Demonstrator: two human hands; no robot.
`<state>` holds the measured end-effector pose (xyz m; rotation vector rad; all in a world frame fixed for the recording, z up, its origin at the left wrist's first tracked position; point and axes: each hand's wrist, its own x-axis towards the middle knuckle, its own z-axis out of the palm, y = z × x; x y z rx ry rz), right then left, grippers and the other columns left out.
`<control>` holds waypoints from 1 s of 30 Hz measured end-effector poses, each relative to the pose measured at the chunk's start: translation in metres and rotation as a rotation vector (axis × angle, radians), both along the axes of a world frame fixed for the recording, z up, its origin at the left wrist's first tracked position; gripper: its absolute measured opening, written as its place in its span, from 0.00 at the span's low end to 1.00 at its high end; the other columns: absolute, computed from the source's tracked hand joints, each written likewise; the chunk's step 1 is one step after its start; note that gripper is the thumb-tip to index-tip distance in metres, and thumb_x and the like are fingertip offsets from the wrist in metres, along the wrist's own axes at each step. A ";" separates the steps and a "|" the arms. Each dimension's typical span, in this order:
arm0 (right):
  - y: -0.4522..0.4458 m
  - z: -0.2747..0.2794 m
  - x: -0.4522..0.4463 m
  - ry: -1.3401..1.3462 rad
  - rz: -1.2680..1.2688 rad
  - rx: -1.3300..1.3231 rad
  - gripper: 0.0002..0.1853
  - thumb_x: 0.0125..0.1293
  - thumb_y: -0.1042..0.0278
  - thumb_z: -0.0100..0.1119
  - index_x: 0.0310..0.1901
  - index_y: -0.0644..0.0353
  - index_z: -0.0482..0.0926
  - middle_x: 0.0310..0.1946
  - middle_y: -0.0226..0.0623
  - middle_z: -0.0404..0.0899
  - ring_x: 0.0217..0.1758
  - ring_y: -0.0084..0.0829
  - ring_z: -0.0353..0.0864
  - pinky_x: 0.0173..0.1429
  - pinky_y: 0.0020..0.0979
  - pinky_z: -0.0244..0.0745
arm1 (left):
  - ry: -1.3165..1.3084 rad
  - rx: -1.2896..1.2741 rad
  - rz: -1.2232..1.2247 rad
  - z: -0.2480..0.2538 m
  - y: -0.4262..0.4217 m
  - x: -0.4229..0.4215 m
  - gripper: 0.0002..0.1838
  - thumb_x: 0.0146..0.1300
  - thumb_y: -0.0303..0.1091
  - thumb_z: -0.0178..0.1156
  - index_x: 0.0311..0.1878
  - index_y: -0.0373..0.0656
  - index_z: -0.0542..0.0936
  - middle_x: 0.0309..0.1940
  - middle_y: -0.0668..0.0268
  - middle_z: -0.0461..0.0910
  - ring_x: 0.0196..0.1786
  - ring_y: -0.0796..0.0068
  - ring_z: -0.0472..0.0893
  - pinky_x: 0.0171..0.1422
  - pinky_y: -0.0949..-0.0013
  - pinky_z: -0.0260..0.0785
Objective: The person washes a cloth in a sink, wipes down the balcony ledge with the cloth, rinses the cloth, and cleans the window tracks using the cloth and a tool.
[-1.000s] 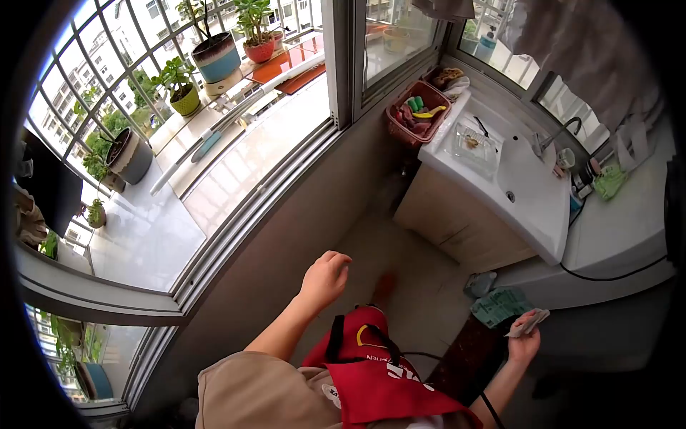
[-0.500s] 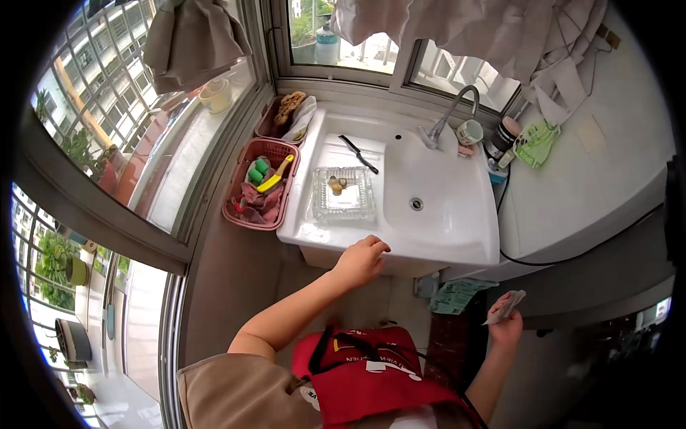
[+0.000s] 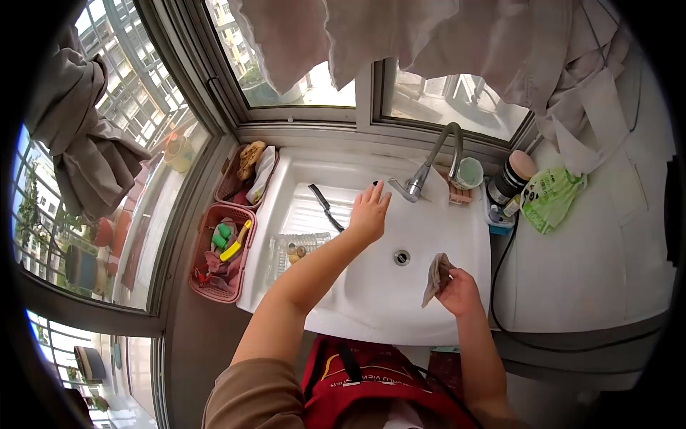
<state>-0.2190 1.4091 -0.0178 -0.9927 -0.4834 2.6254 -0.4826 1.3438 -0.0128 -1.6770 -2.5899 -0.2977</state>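
Note:
Over the white sink point(image 3: 371, 300), my left hand point(image 3: 369, 214) reaches out with its fingers apart and nothing in it, just left of the metal faucet point(image 3: 421, 175). My right hand point(image 3: 459, 292) grips a crumpled grey cloth point(image 3: 437, 277) above the right side of the basin, right of the drain point(image 3: 401, 257). On the sink's left ledge lie a black-handled tool point(image 3: 325, 207) and a clear glass dish point(image 3: 280, 259) with small brownish items; my left forearm partly covers the dish.
Two pink baskets point(image 3: 246, 266) with cloths and a yellow-handled item stand left of the sink. A green cup point(image 3: 469, 174), a dark jar point(image 3: 506, 182) and a green bag point(image 3: 549, 199) are at the right. A black cable point(image 3: 494, 289) runs beside the sink; curtains hang above.
The view has turned and moved closer to the sink. My left hand has moved forward over the basin toward the faucet. My right hand has brought the cloth over the basin.

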 end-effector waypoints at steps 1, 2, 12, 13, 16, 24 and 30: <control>0.005 -0.005 -0.012 -0.004 0.007 -0.009 0.17 0.60 0.72 0.42 0.51 0.60 0.68 0.45 0.38 0.73 0.47 0.32 0.73 0.51 0.36 0.69 | 0.049 0.038 0.074 0.000 0.013 -0.008 0.31 0.53 0.26 0.50 0.64 0.44 0.61 0.68 0.57 0.50 0.70 0.57 0.52 0.69 0.55 0.48; 0.008 -0.009 -0.024 -0.048 0.021 0.034 0.17 0.59 0.72 0.42 0.51 0.60 0.68 0.45 0.38 0.73 0.47 0.32 0.73 0.51 0.35 0.69 | 0.060 0.033 0.098 0.000 0.024 -0.016 0.31 0.54 0.26 0.49 0.65 0.42 0.60 0.68 0.57 0.51 0.70 0.59 0.52 0.69 0.55 0.48; 0.004 0.004 -0.060 -0.255 0.046 0.413 0.16 0.63 0.72 0.44 0.53 0.61 0.68 0.45 0.38 0.74 0.46 0.29 0.74 0.51 0.32 0.69 | -0.209 -0.072 0.080 -0.026 0.038 -0.032 0.31 0.49 0.22 0.49 0.61 0.39 0.63 0.56 0.54 0.68 0.64 0.56 0.61 0.65 0.59 0.55; 0.004 0.004 -0.065 -0.296 0.039 0.482 0.17 0.64 0.72 0.44 0.55 0.62 0.67 0.45 0.38 0.73 0.46 0.29 0.75 0.50 0.31 0.70 | -0.209 -0.076 0.077 -0.027 0.039 -0.034 0.31 0.49 0.22 0.49 0.61 0.39 0.63 0.56 0.54 0.68 0.64 0.56 0.61 0.65 0.59 0.55; 0.004 0.007 -0.078 -0.307 -0.067 0.464 0.19 0.64 0.71 0.45 0.57 0.62 0.65 0.46 0.38 0.73 0.47 0.29 0.75 0.49 0.31 0.71 | -0.147 0.433 -0.063 -0.024 0.042 -0.033 0.28 0.46 0.21 0.50 0.56 0.39 0.68 0.50 0.54 0.72 0.60 0.55 0.66 0.61 0.59 0.60; -0.006 -0.021 -0.092 -0.320 -0.145 0.338 0.21 0.64 0.71 0.45 0.59 0.63 0.64 0.47 0.37 0.74 0.45 0.28 0.76 0.48 0.30 0.71 | -0.378 0.152 -0.020 -0.025 0.029 -0.004 0.25 0.47 0.21 0.49 0.53 0.39 0.69 0.48 0.52 0.72 0.51 0.53 0.72 0.56 0.58 0.65; -0.021 -0.048 -0.102 -0.581 -0.196 0.647 0.16 0.61 0.75 0.46 0.51 0.64 0.73 0.38 0.35 0.79 0.37 0.27 0.79 0.42 0.26 0.72 | -0.897 0.241 0.365 -0.061 0.006 0.048 0.30 0.55 0.29 0.51 0.63 0.40 0.59 0.59 0.50 0.63 0.60 0.48 0.66 0.62 0.58 0.62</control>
